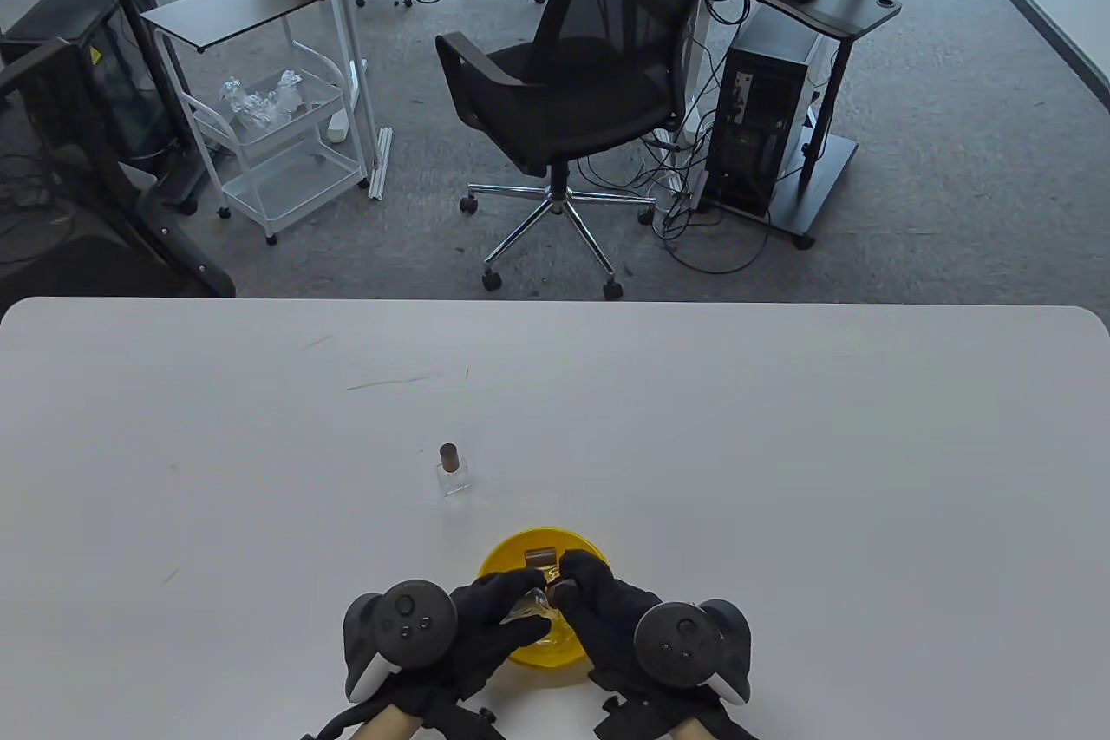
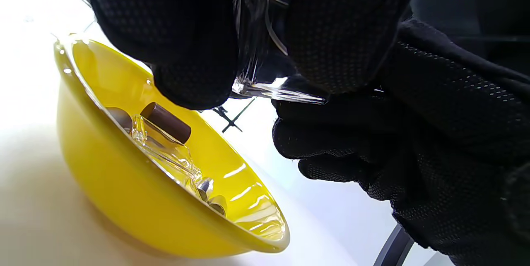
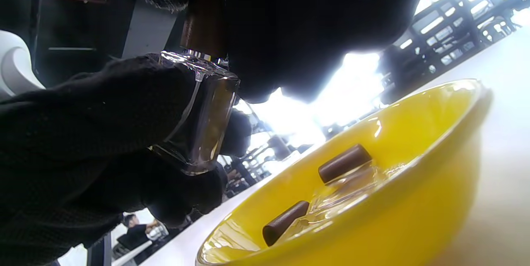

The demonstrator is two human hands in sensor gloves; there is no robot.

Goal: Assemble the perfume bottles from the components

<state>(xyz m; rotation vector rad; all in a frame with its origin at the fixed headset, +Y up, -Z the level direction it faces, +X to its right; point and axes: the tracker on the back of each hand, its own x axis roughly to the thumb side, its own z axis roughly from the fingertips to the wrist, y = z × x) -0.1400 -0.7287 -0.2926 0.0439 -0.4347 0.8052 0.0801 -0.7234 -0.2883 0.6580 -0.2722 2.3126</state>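
Note:
Both gloved hands meet over a yellow bowl point(image 1: 507, 555) near the table's front edge. My left hand point(image 1: 499, 614) grips a clear glass bottle point(image 1: 531, 604), also in the left wrist view point(image 2: 261, 34) and the right wrist view point(image 3: 198, 121). My right hand point(image 1: 583, 588) holds a brown cap point(image 3: 203, 30) that sits on the bottle's neck. The bowl point(image 2: 107, 191) point(image 3: 414, 216) holds loose brown caps point(image 3: 344, 162) point(image 3: 285, 222) point(image 2: 166, 122) and clear glass bottles point(image 2: 169, 156). An assembled bottle with a brown cap point(image 1: 453, 469) stands upright on the table beyond the bowl.
The white table point(image 1: 780, 445) stretches wide on both sides of the bowl. Beyond its far edge stand an office chair point(image 1: 572, 98), a white cart point(image 1: 277, 141) and a computer stand point(image 1: 772, 115).

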